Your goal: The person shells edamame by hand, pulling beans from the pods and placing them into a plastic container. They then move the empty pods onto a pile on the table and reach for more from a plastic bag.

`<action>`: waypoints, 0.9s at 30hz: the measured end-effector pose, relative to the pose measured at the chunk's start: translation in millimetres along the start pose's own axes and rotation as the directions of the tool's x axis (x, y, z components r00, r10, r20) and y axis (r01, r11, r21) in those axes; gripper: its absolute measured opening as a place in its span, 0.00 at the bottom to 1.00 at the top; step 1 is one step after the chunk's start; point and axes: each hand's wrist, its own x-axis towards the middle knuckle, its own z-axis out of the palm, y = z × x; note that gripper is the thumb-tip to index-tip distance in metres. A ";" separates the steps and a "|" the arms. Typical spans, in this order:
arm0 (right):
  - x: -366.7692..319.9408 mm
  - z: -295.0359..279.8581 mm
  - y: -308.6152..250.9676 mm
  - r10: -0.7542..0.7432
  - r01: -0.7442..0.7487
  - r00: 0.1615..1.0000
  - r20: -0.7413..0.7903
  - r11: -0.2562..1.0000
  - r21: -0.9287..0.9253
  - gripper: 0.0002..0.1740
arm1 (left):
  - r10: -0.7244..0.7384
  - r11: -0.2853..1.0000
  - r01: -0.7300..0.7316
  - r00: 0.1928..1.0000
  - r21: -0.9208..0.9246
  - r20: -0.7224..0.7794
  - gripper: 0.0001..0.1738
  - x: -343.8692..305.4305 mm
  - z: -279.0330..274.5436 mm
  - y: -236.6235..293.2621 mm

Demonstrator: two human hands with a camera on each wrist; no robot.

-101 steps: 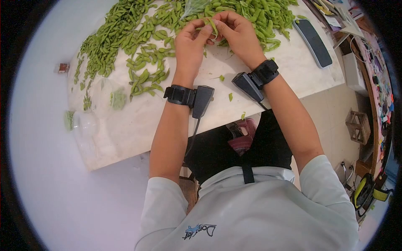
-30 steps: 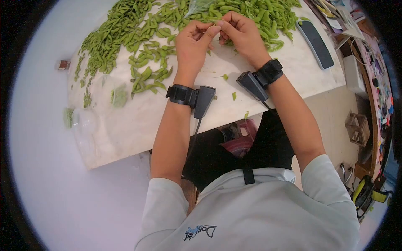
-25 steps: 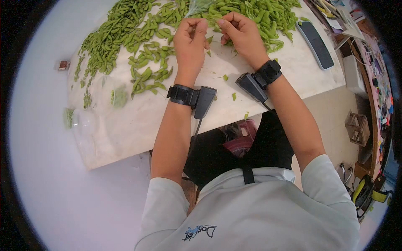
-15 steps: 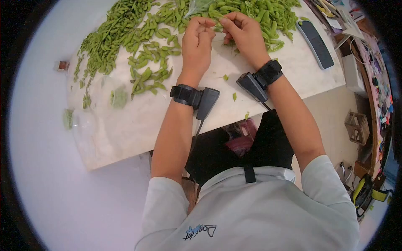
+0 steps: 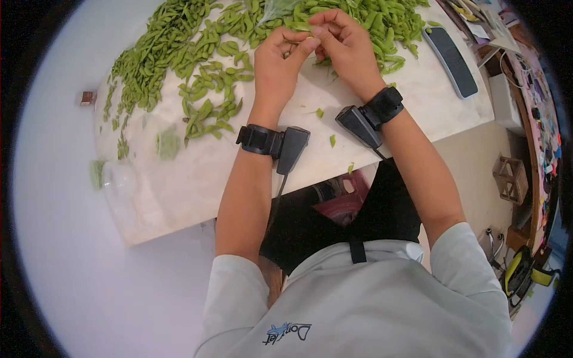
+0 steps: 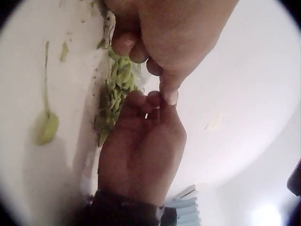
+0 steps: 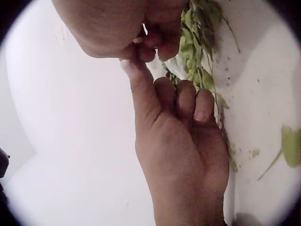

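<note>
Left hand [image 5: 276, 74] and right hand [image 5: 353, 56] meet, fingertips narrowed on a green pod [image 5: 310, 39] at twelve o'clock; heaped pods [image 5: 179, 51] lie at eleven on the bench [image 5: 173, 194]. Judged mid-opening; next move calls for controlled thumb pressure

The left hand [image 5: 276, 74] and right hand [image 5: 355, 59] meet near the thumbs [image 5: 310, 43], both with fingers [image 7: 186, 99] curled.

Left hand [image 5: 277, 70], right hand [image 5: 352, 56] pinching green pod [image 5: 310, 39] near pod heap [image 5: 382, 22]; phone [image 5: 452, 62] on pale table [image 5: 185, 185]
</note>
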 end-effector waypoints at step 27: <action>3.3 3.3 -21.4 -0.031 0.075 0.914 -0.405 0.993 0.094 0.12 | -0.123 0.989 0.091 0.947 -0.118 -0.298 0.11 -15.4 -42.8 77.8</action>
